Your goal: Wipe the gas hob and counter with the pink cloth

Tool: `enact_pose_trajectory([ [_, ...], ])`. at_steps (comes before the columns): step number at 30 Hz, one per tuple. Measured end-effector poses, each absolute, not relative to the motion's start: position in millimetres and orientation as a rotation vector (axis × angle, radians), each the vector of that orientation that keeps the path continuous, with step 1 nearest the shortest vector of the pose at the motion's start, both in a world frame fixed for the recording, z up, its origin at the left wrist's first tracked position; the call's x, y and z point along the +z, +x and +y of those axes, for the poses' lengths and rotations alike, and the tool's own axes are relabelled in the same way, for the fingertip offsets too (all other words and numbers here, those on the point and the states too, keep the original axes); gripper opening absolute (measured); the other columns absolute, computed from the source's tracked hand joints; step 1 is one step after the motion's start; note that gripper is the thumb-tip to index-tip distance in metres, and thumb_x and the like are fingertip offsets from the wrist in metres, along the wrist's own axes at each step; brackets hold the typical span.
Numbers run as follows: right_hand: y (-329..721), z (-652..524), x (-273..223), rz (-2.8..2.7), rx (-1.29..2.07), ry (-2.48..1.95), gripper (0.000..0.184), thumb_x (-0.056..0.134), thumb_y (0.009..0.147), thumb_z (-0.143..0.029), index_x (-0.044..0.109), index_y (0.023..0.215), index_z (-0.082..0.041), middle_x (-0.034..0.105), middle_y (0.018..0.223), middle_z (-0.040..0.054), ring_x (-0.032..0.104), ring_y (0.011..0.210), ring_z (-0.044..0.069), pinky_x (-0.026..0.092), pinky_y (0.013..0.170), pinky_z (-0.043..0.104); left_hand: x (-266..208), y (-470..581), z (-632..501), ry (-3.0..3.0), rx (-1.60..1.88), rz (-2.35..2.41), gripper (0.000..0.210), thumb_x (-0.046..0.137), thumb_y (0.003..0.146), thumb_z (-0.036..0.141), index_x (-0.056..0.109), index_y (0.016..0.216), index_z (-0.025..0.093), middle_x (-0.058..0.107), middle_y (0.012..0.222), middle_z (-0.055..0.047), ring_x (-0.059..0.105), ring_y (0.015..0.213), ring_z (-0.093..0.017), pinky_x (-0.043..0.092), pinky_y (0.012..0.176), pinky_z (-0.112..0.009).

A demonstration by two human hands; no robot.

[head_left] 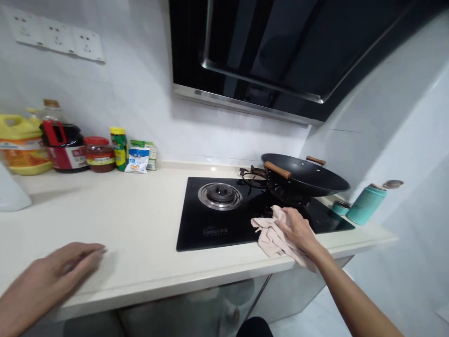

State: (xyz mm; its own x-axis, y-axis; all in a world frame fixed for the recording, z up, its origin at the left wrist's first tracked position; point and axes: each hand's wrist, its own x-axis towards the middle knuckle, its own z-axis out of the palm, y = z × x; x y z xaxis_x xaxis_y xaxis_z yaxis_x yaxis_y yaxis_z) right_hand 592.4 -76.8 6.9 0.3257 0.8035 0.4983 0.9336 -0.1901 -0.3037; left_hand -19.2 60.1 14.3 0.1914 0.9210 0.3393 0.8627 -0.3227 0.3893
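Note:
My right hand (298, 228) is closed on a pale pink cloth (271, 236). The bunched cloth lies on the front of the black glass gas cooktop (203, 229), and part of it hangs over the counter's front edge. To the left, my left hand (66, 269) is at the white counter (140, 238) with loosely bent fingers and holds nothing. Behind the cloth, a black wok (308, 175) with wooden handles sits tilted over the right burner. The left burner (220, 195) is uncovered, and a black pan-support ring (254, 178) lies at the cooktop's back.
A range hood (259, 56) hangs low above the cooktop. On the right stand a teal canister (367, 203) and a small teal container (340, 207). Along the back wall are a yellow jug (24, 145), a dark sauce bottle (65, 145), a red-lidded jar (100, 154) and seasoning packets (138, 160).

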Motion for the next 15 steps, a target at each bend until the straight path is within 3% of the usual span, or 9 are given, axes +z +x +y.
enact_pose_trajectory([
  [3, 588, -84, 5, -1.67, -0.365, -2.094, 0.027, 0.048, 0.093, -0.032, 0.059, 0.115, -0.022, 0.062, 0.108, 0.0065, 0.055, 0.102, 0.024, 0.035, 0.086, 0.034, 46, 64, 39, 2.326, 0.755, 1.329, 0.035, 0.053, 0.082, 0.062, 0.076, 0.094, 0.04, 0.077, 0.106, 0.007, 0.069, 0.103, -0.026, 0.053, 0.093, -0.037],
  [6, 591, -86, 7, -1.674, -0.443, -2.154, 0.023, 0.048, 0.089, -0.022, 0.06, 0.109, -0.022, 0.06, 0.101, 0.0056, 0.053, 0.095, 0.022, 0.032, 0.079, 0.032, 68, 160, 19, 2.384, 0.655, 0.95, 0.032, 0.056, 0.087, 0.053, 0.076, 0.105, 0.034, 0.075, 0.115, -0.001, 0.068, 0.106, -0.025, 0.052, 0.097, -0.037],
  [10, 607, -92, 2, -1.58, -0.531, -2.188, 0.02, 0.048, 0.09, -0.02, 0.061, 0.105, -0.023, 0.057, 0.096, 0.0045, 0.051, 0.089, 0.022, 0.026, 0.073, 0.031, 73, 263, 15, 2.501, 0.534, 0.616, 0.033, 0.056, 0.092, 0.042, 0.07, 0.121, 0.033, 0.07, 0.123, -0.002, 0.065, 0.112, -0.022, 0.049, 0.101, -0.037],
  [15, 618, -99, -6, -1.519, -0.509, -2.14, 0.019, 0.049, 0.09, -0.021, 0.061, 0.105, -0.024, 0.057, 0.096, 0.0043, 0.05, 0.092, 0.022, 0.026, 0.073, 0.032, 59, 360, 37, 2.41, 0.71, 0.605, 0.027, 0.059, 0.089, 0.032, 0.071, 0.112, 0.024, 0.071, 0.111, -0.005, 0.067, 0.102, -0.021, 0.052, 0.093, -0.033],
])
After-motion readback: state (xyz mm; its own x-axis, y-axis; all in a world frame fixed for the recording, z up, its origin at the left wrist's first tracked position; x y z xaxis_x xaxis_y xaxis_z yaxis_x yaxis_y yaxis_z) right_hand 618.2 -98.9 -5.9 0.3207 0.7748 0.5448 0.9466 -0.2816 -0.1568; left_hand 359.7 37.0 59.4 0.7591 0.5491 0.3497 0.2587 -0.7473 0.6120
